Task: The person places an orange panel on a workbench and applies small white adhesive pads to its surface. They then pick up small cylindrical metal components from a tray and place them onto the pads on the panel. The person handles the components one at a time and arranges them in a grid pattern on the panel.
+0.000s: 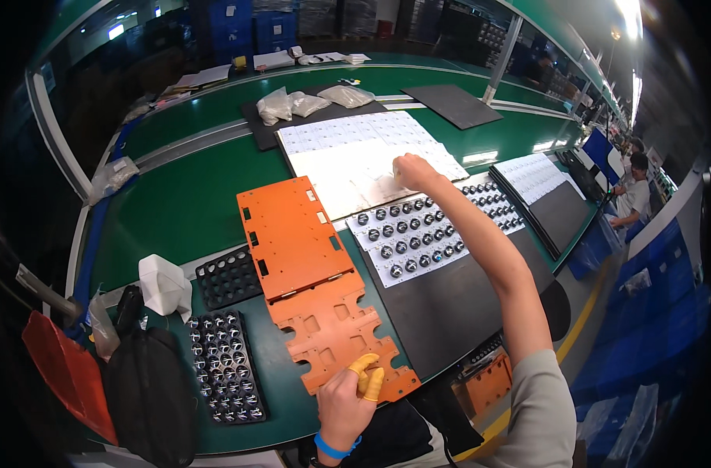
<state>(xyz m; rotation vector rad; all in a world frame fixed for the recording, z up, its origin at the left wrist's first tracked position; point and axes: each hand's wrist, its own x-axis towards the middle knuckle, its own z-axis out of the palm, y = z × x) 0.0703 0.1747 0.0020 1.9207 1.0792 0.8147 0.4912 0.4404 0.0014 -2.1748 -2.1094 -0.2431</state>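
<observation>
My left hand [346, 405], yellow covers on two fingertips, is at the near edge of an orange slotted plate [336, 331]. Its fingers are bent and slightly apart, with nothing visible between them. A hinged orange panel [293, 234] lies folded back beyond that plate. Stretched far forward, my right hand [415, 171] is closed above a stack of white sheets [355, 168]; its fingertips are partly hidden, and whatever they pinch is too small to name. Under my right forearm, white boards [402, 267] carry rows of round, dark, shiny parts.
A black tray of shiny round parts [226, 366] stands left of the orange plate, an empty black tray [228, 278] behind it. Dark mats [441, 312] lie on the right. Plastic bags [308, 103] sit at the back. A black bag [151, 394] is at far left.
</observation>
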